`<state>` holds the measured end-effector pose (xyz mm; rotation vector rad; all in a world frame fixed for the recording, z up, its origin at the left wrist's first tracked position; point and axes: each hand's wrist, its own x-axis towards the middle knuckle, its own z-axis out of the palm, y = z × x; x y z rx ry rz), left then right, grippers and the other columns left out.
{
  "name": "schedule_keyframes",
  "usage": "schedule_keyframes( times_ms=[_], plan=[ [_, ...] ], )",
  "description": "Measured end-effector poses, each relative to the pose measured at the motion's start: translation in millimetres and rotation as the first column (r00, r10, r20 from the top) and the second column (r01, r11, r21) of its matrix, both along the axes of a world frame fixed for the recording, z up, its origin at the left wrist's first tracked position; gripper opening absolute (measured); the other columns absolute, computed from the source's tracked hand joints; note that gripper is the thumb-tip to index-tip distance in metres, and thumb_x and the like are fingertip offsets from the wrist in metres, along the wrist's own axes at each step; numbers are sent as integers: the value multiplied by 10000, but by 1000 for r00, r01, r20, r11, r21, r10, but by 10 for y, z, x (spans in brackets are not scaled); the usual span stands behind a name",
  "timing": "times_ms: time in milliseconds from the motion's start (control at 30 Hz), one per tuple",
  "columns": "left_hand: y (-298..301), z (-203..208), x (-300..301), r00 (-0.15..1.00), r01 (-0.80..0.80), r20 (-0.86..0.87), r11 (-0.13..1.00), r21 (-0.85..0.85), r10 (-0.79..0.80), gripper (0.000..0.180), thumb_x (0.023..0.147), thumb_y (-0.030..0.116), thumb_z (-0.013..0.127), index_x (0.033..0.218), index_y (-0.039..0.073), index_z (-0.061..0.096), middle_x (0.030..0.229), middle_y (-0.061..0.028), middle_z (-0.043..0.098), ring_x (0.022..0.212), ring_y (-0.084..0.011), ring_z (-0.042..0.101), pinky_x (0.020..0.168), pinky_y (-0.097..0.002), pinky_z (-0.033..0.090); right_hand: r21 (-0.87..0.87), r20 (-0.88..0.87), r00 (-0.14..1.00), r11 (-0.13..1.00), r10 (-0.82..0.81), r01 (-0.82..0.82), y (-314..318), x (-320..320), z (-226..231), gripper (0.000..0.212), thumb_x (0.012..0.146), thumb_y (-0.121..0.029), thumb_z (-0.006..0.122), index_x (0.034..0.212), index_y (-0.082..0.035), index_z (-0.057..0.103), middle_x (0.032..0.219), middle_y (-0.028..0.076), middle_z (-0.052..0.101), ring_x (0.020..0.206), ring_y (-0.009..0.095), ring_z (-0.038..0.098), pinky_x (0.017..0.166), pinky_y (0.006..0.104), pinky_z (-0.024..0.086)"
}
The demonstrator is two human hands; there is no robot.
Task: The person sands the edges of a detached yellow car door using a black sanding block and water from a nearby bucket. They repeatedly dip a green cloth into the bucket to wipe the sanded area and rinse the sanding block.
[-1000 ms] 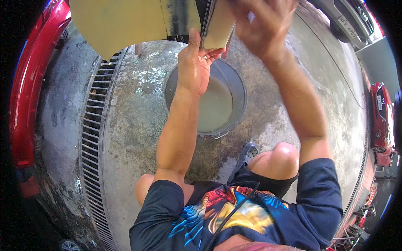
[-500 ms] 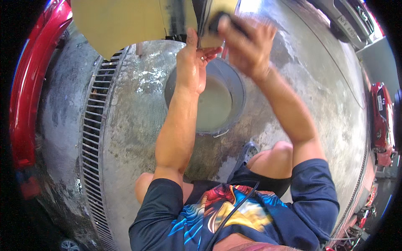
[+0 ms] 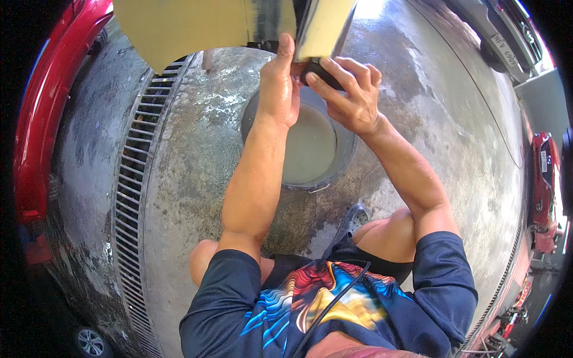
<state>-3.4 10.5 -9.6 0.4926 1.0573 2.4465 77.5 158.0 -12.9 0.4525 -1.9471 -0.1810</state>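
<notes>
The right hand [image 3: 353, 98] pinches a dark block [image 3: 322, 76] at the lower end of a narrow yellow panel [image 3: 325, 30]; the left hand [image 3: 279, 89], thumb upright, reaches there too, its grip unclear. Below, a round grey bucket [image 3: 347, 146] stands on stained concrete [image 3: 418, 137].

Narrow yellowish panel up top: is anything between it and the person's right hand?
Yes: a dark block, gripped in the right hand, sits between that hand and the lower end of the narrow yellowish panel.

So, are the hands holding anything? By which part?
The right hand holds a black block by its sides; whether the left hand grips the yellow panel is unclear.
</notes>
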Motion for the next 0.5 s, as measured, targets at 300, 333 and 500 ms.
schedule_keyframes(
  times_ms=[300,333,500],
  plan=[
    [17,-73,-17,998,43,40,998,-51,-41,678,941,723,634,1164,89,725,1011,-87,770,1010,-232,695,953,-391,450,-23,-198,979,999,-52,49,250,-104,805,546,695,-46,868,1189,-267,796,1196,2,703,1031,208,642,838,386,415],
    [19,-71,-10,998,46,34,998,-46,-44,664,946,715,634,1160,93,724,1013,-87,770,1008,-225,695,947,-387,456,-104,-156,985,993,-77,61,129,-106,805,554,693,-47,870,1195,-270,795,1194,-1,701,1027,205,639,835,386,410],
    [12,-43,-23,999,-1,39,1000,26,0,581,974,659,641,1138,107,722,1005,-82,768,993,-192,694,914,-367,483,46,-119,993,999,26,-20,-118,-25,543,562,728,-179,784,1263,-346,750,1310,-55,670,1103,199,630,882,377,406]
  ],
)
